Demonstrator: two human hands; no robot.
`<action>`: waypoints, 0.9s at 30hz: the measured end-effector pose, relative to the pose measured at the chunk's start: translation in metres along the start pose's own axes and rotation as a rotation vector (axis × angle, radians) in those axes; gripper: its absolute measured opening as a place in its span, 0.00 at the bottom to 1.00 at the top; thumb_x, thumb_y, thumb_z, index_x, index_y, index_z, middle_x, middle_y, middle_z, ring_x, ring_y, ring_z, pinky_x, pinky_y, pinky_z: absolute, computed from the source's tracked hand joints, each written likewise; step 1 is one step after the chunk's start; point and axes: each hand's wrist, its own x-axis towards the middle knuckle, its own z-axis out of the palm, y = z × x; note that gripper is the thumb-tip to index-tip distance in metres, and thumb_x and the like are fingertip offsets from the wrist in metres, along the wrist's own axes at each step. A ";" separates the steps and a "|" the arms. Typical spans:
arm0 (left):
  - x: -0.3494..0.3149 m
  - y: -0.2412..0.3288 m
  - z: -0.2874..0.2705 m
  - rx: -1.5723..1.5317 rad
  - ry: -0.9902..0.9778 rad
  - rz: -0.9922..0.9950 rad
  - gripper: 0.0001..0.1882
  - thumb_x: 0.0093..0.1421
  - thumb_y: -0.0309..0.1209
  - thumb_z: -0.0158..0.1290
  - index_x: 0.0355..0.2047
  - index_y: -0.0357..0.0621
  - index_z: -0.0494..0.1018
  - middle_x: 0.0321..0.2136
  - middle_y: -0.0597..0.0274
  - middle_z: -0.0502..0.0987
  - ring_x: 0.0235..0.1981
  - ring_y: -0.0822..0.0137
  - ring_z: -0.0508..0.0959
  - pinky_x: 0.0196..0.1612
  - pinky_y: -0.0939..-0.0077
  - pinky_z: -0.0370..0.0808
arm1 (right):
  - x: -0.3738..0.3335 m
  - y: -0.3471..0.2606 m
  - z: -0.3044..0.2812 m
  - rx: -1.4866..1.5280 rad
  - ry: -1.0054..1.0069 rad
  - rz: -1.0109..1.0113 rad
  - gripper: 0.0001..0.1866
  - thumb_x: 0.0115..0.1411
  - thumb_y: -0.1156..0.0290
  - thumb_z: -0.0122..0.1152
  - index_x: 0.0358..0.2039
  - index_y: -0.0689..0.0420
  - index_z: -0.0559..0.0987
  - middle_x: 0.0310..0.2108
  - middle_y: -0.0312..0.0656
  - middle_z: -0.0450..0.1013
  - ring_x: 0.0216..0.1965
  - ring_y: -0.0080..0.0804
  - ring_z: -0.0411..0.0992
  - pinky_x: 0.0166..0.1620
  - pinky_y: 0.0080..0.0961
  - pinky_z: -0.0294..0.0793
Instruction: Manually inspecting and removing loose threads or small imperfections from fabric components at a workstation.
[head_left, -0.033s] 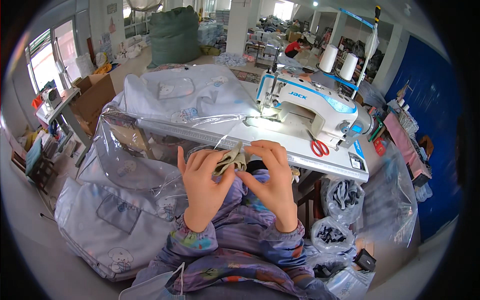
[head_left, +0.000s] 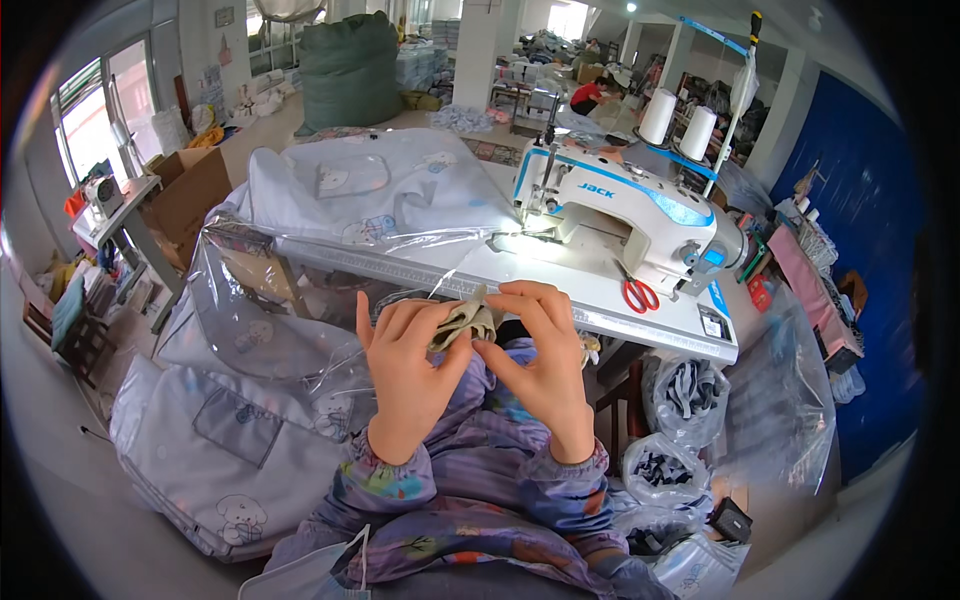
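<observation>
A small olive-green cloth (head_left: 467,324), folded and crumpled, is being held up right now in front of the sewing machine (head_left: 625,200), on its near left side — gripped by both hands, set close together. Its left side is pinched by the thumb and fingers of the left hand (head_left: 405,370); its right edge is taken between the thumb and fingertips of the right hand (head_left: 545,355). Just in front of the machine, red-handled scissors (head_left: 640,295) are laid on the white table (head_left: 585,270). To the machine's left, pale printed fabric (head_left: 290,190) is spread over the tabletop — and clear plastic (head_left: 225,290) is draped over the near edge. Behind the machine, white thread cones (head_left: 657,117) are mounted; well beyond, a person in red (head_left: 588,96) can be seen.
</observation>
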 end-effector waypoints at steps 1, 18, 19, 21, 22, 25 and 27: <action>0.000 0.000 -0.001 0.015 -0.027 0.023 0.12 0.51 0.29 0.64 0.38 0.49 0.80 0.33 0.68 0.79 0.41 0.62 0.78 0.70 0.46 0.48 | 0.001 -0.002 0.002 -0.017 0.012 0.010 0.23 0.46 0.77 0.72 0.45 0.56 0.81 0.50 0.44 0.73 0.49 0.45 0.72 0.51 0.35 0.72; 0.002 0.005 -0.005 -0.690 -0.207 -0.361 0.20 0.54 0.27 0.65 0.48 0.41 0.76 0.40 0.62 0.80 0.46 0.68 0.78 0.62 0.66 0.67 | -0.011 0.018 0.000 0.571 -0.095 0.368 0.13 0.56 0.79 0.67 0.42 0.64 0.78 0.37 0.39 0.78 0.39 0.25 0.74 0.44 0.22 0.73; 0.000 0.001 0.000 -0.754 -0.239 -0.357 0.21 0.56 0.26 0.64 0.50 0.38 0.75 0.42 0.61 0.80 0.46 0.70 0.77 0.58 0.71 0.69 | -0.011 0.017 -0.001 0.693 -0.086 0.458 0.13 0.58 0.81 0.66 0.44 0.64 0.77 0.38 0.37 0.77 0.41 0.19 0.73 0.45 0.18 0.72; -0.002 -0.006 0.006 -0.818 -0.272 -0.352 0.22 0.57 0.24 0.63 0.52 0.35 0.73 0.43 0.61 0.79 0.47 0.72 0.76 0.54 0.76 0.72 | -0.008 0.014 -0.005 0.722 -0.105 0.499 0.13 0.58 0.81 0.67 0.44 0.64 0.78 0.38 0.36 0.77 0.41 0.19 0.73 0.45 0.17 0.72; -0.004 -0.010 0.008 -0.858 -0.313 -0.405 0.18 0.58 0.27 0.64 0.48 0.36 0.76 0.40 0.62 0.80 0.44 0.73 0.77 0.53 0.75 0.72 | -0.008 0.013 -0.007 0.747 -0.125 0.547 0.12 0.59 0.81 0.67 0.44 0.64 0.78 0.37 0.36 0.77 0.41 0.19 0.73 0.45 0.16 0.72; -0.007 -0.015 0.005 -0.884 -0.332 -0.498 0.14 0.59 0.29 0.63 0.44 0.35 0.79 0.35 0.64 0.81 0.39 0.74 0.78 0.49 0.76 0.73 | -0.007 0.011 -0.008 0.793 -0.164 0.458 0.12 0.59 0.81 0.66 0.44 0.65 0.78 0.37 0.35 0.77 0.40 0.19 0.73 0.45 0.17 0.72; -0.005 -0.012 0.001 -0.869 -0.306 -0.535 0.14 0.60 0.29 0.63 0.43 0.33 0.79 0.35 0.65 0.81 0.37 0.76 0.78 0.47 0.77 0.74 | -0.009 0.017 -0.015 0.848 -0.181 0.496 0.12 0.59 0.82 0.66 0.44 0.65 0.78 0.37 0.35 0.77 0.40 0.19 0.73 0.45 0.17 0.72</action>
